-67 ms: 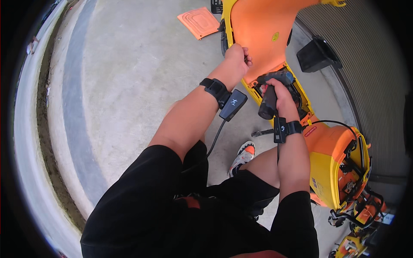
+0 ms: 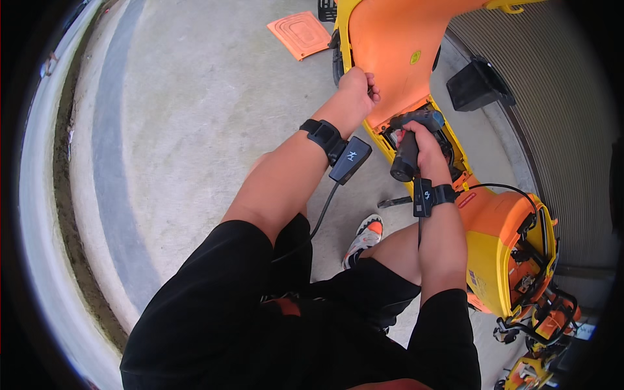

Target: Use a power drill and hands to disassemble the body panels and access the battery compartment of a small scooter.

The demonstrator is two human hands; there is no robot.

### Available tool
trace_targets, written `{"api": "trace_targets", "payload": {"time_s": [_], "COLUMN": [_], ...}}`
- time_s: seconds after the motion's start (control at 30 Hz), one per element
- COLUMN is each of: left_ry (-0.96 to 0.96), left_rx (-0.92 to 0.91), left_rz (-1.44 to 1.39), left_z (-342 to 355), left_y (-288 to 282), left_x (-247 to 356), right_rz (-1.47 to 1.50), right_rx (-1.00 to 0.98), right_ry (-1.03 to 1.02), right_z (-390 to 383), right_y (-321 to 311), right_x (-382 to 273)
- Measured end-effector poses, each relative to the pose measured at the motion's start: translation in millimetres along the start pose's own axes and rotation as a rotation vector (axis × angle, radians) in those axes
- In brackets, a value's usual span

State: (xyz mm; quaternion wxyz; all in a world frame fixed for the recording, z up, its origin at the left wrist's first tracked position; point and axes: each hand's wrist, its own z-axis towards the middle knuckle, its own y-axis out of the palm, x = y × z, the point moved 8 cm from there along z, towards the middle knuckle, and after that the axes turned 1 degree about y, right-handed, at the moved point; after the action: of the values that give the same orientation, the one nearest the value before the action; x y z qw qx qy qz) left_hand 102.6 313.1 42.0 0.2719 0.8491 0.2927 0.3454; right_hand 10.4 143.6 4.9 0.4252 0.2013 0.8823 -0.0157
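Observation:
My right hand is wrapped round the dark grip of a cordless drill. The drill's black and blue body lies over the open compartment of an orange and yellow scooter. Its tip is hard to make out. My left hand is closed beside the scooter's orange panel, its fingers curled inward; whatever they may hold is hidden. Both wrists wear black straps with small black boxes and cables.
An orange plate-like panel lies on the concrete floor at the far left of the scooter. A black bin stands by the ribbed wall at the right. The scooter's yellow front section is near my right elbow, with more scooter parts behind it.

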Motion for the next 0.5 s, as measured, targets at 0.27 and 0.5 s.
{"api": "trace_targets", "payload": {"time_s": [0.27, 0.5], "left_ry": [-0.028, -0.051], "left_rx": [-0.023, -0.037], "left_rz": [0.021, 0.035], "left_z": [-5, -10], "left_y": [5, 10], "left_x": [-2, -10], "right_rz": [0.089, 0.119], "right_rx": [0.075, 0.077], "right_ry": [0.097, 0.124], "right_z": [8, 19], "right_y": [-10, -3], "right_x": [10, 19]}}
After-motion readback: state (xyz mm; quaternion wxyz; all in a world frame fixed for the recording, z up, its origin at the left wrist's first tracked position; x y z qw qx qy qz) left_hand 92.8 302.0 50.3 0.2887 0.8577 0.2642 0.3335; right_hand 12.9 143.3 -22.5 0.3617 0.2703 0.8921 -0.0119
